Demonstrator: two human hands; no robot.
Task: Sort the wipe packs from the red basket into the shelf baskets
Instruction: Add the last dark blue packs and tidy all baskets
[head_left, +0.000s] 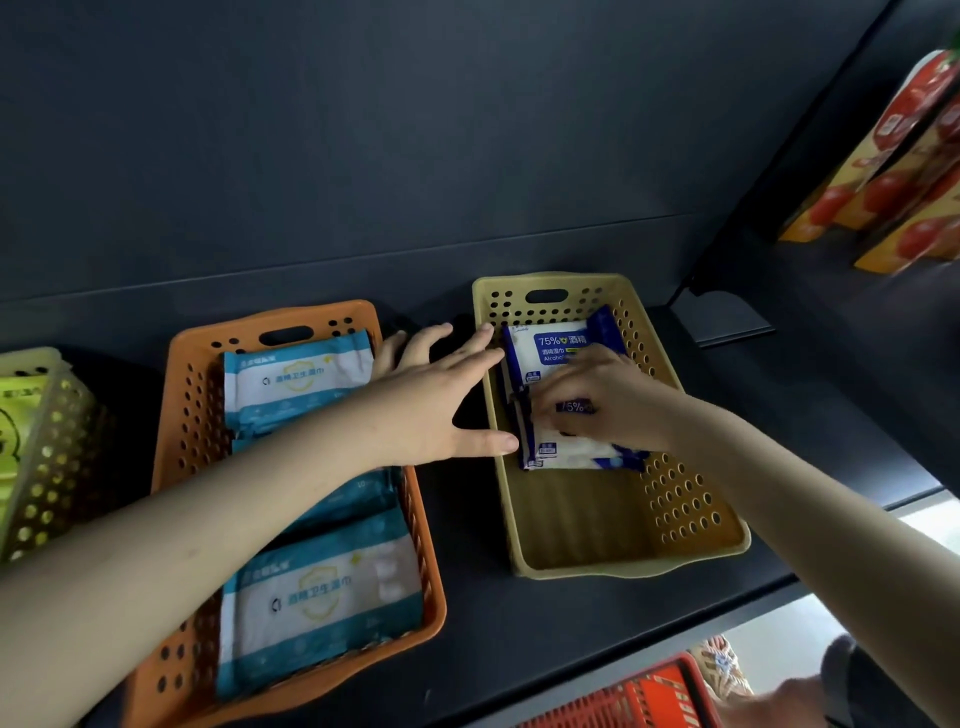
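Observation:
A tan shelf basket (582, 540) holds dark-blue-and-white wipe packs at its far end. My right hand (602, 402) is inside it, fingers closed over the nearer blue pack (566, 452); another blue pack (558, 345) lies behind. My left hand (441, 395) is spread open, fingers on the tan basket's left rim, thumb at the rim near the packs. The orange basket (179, 447) to the left holds teal-and-white wipe packs (322, 597). The red basket (628, 699) shows at the bottom edge, below the shelf.
A yellow-green basket (44, 447) with green packs stands at the far left. Orange cartons printed with tomatoes (893, 171) stand on the neighbouring shelf at the right. The dark shelf's front edge (675, 649) runs diagonally across the bottom right.

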